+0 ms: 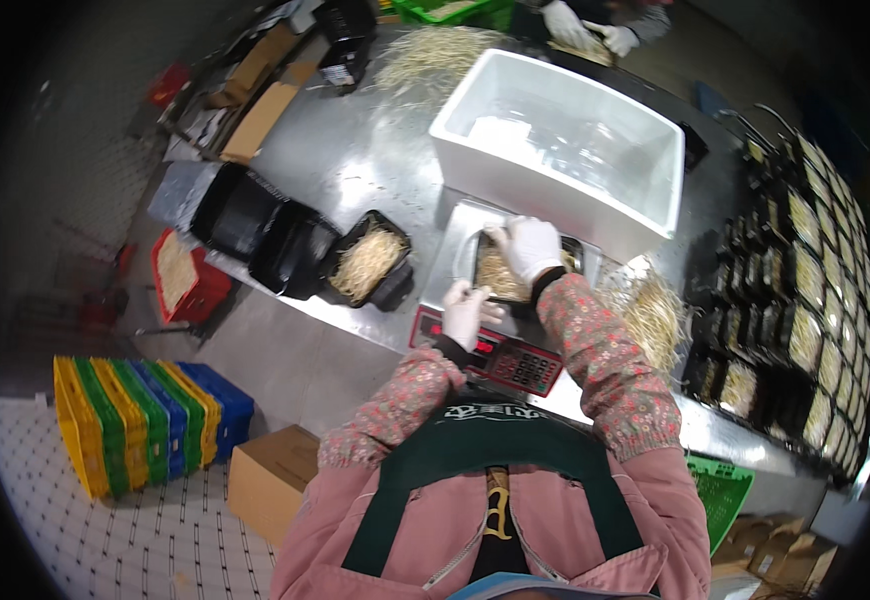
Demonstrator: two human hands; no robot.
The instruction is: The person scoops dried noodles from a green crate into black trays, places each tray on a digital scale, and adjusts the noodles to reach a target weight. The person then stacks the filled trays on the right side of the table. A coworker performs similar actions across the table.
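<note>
A black plastic tray (503, 276) with pale bean-sprout-like strands rests on the steel platform of a red digital scale (515, 362). My right hand (532, 250), in a white glove, lies over the tray's far right part, fingers extended toward its upper left; their tips are partly hidden against the contents. By the tray's near left corner is my left hand (468, 312), also gloved, its fingers apart and reaching toward the rim. Another filled black tray (368, 263) stands to the left on the steel table (305, 150).
A large white foam box (555, 185) stands just beyond the scale. Loose strands (650, 315) lie right of my right forearm. Stacked filled trays (800, 290) line the right side; nested black trays (255, 225) sit left. Across the table, a co-worker's gloved hands (590, 30) are busy.
</note>
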